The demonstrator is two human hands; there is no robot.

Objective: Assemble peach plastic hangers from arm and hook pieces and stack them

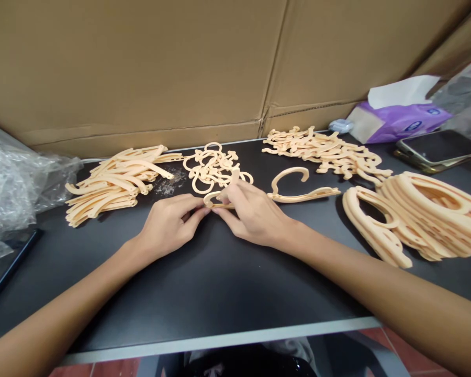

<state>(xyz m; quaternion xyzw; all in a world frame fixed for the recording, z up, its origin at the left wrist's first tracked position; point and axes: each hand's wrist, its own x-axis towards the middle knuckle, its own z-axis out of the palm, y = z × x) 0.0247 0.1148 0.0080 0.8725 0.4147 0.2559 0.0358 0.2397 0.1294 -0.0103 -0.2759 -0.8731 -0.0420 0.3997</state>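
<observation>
Over the middle of the black table, my left hand [176, 222] and my right hand [255, 212] meet with closed fingers on a beige plastic hanger piece [211, 200]. The left pinches its curved end, and the right grips it from the other side; my fingers cover much of it. Just beyond the right hand lies a hanger arm [308, 196] with a hook [290, 175] standing at its end. Behind my hands is a small heap of loose hanger hooks [210, 165].
Hanger arms [110, 183] are piled left; small wavy pieces [322, 149] lie back right. A stack of beige hangers [427, 220] sits right, near a phone [441, 146] and purple tissue pack [400, 120]. Clear plastic wrap [15, 183] bunches left. Cardboard [141, 68] stands behind.
</observation>
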